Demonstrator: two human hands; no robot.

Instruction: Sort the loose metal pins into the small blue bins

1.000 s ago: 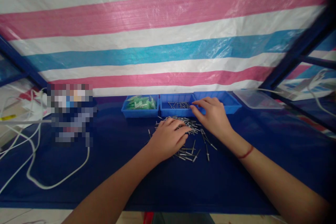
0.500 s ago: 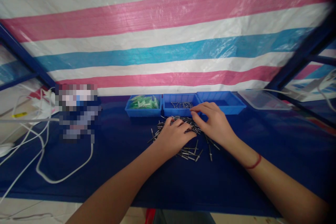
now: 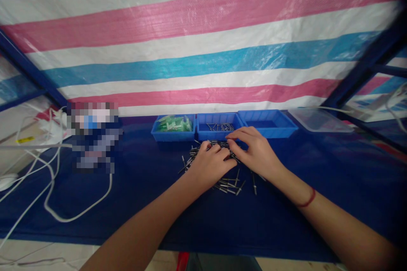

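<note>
A loose pile of blind rivets, thin metal pins with pale heads, lies on the blue table in front of me. My left hand rests over the pile with bent, spread fingers, its thumb apart; the fingertips are partly hidden among the rivets. Just right of it, my right hand has thumb and forefinger brought together above the pile's far edge. Whether a rivet is between those tips is too small to make out. Behind the pile, the middle blue bin holds several rivets.
Left of the middle bin, a blue bin contains green-and-clear plastic packets. Another blue bin adjoins on the right, beside a clear plastic lid. White cables cover the table's left side. A striped sheet hangs behind.
My right hand has moved slightly left and down, toward my left hand over the pile. The gap between my left thumb and fingers looks narrower.
</note>
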